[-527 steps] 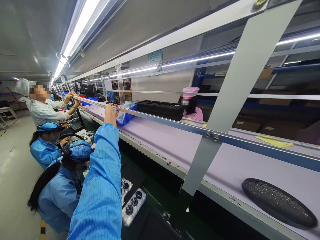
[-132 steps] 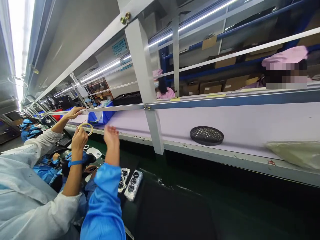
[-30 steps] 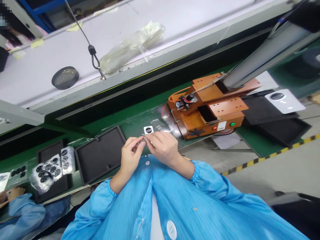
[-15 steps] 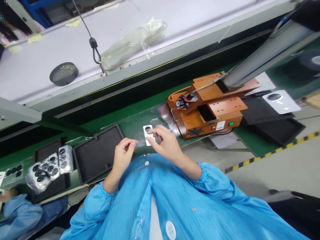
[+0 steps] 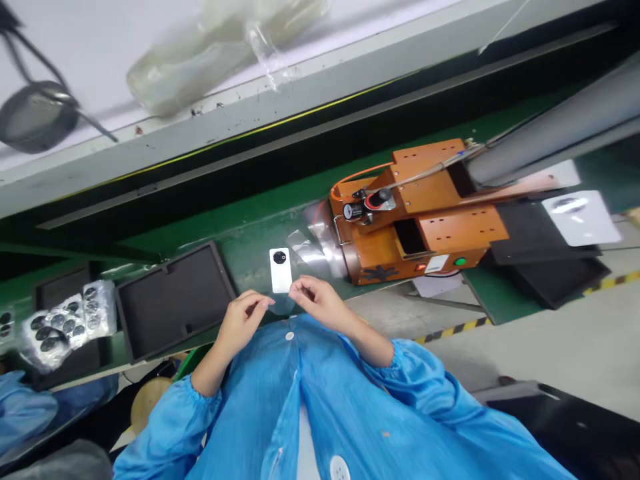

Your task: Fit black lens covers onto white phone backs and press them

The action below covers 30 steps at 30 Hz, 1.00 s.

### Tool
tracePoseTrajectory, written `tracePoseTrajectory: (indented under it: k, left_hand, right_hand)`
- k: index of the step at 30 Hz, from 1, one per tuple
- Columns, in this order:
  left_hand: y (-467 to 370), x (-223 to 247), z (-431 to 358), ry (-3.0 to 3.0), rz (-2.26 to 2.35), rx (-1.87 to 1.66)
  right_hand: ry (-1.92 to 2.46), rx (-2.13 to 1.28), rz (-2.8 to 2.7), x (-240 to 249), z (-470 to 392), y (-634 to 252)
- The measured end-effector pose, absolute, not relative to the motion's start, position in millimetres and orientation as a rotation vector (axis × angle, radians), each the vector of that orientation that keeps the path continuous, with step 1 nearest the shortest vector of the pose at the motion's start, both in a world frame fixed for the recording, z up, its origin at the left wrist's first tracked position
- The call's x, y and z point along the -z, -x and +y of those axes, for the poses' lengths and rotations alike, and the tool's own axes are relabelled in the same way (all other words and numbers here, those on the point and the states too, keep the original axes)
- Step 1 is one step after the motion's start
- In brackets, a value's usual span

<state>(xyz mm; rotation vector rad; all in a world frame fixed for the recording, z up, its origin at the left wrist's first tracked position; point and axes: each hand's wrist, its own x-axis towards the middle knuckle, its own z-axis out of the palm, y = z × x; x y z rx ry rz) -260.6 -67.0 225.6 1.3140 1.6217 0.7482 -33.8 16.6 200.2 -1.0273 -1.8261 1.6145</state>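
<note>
A white phone back cover (image 5: pixel 281 277) with a black round camera piece at its top lies on the green bench in front of me. Just below it, a small clear film (image 5: pixel 283 304) stretches between my two hands. My left hand (image 5: pixel 246 319) pinches its left side between thumb and fingertips. Close to the cover's lower right corner, my right hand (image 5: pixel 319 300) has thumb and fingers closed at the film's other side. The film's outline is faint against the bench.
Left of the hands lies a black tray (image 5: pixel 175 300), then bagged white parts with black discs (image 5: pixel 67 323). An orange press machine (image 5: pixel 415 227) stands to the right. Beyond it is a white sheet (image 5: pixel 583 217). A co-worker's blue sleeve (image 5: pixel 23 407) shows at lower left.
My right hand has moved down and left, off the camera end of the cover, to the clear film by my left hand. The whole camera piece now shows. The view has shifted.
</note>
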Motion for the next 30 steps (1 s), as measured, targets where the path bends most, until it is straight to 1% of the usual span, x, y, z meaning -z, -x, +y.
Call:
tracePoseTrajectory:
  k: [3,7,10,12,14,17,20,22,25,28,30]
  left_hand:
    - [252,-175,-61,-1.282,1.81,-0.654]
    - [247,-86,-38,-1.468,2.07,-0.674]
    - [247,-36,-7,-1.801,1.935,-0.676]
    - [252,-16,14,-1.955,1.789,-0.642]
    - [258,-4,27,-2.005,1.705,-0.573]
    - [260,7,30,-2.013,1.698,-0.453]
    - [243,12,13,-1.972,1.817,-0.38]
    - [222,13,-5,-1.905,1.937,-0.381]
    - [185,19,-36,-1.803,2.112,-0.467]
    - [155,27,-61,-1.799,2.203,-0.657]
    - [140,30,-74,-1.84,2.242,-0.851]
  right_hand:
    - [1.079,-1.439,-1.858,-152,18,15]
    - [1.112,-1.292,-1.874,-58,15,-9]
    - [1.088,-1.192,-1.9,2,7,-27]
    - [1.031,-1.152,-1.936,24,3,-39]
    - [0.964,-1.111,-1.953,32,1,-48]
    - [0.878,-1.11,-1.923,31,4,-56]
    - [0.842,-1.233,-1.83,27,7,-62]
    - [0.834,-1.376,-1.771,22,9,-66]
    - [0.857,-1.562,-1.714,8,17,-77]
    - [0.877,-1.572,-1.743,-5,37,-81]
    - [0.86,-1.606,-1.826,-7,54,-76]
